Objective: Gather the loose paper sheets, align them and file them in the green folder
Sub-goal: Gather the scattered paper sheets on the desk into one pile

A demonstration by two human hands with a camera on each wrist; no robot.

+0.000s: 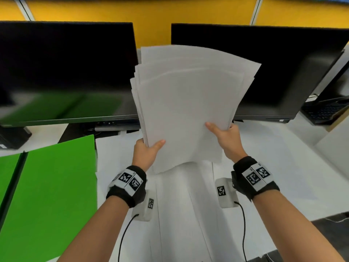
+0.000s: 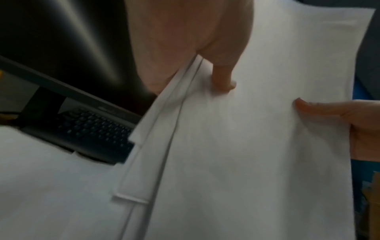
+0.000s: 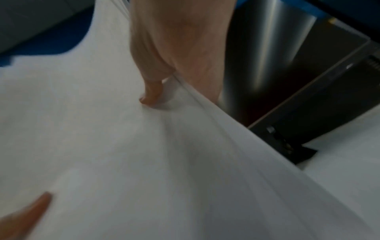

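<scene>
I am seeing the green folder (image 1: 49, 193) lying open at lower left on the desk (image 1: 283, 176), nothing in it. The paper sheets (image 1: 188, 103) are standing upright above the desk, fanned unevenly before two dark monitors (image 1: 66, 72). Left hand (image 1: 146, 154) is pinching the stack's left edge, thumb in front; right hand (image 1: 225, 138) is pinching its right edge likewise.

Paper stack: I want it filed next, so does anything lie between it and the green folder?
Nothing visible does. The paper stack is held up by the left hand and right hand; the green folder lies open to its left.
</scene>
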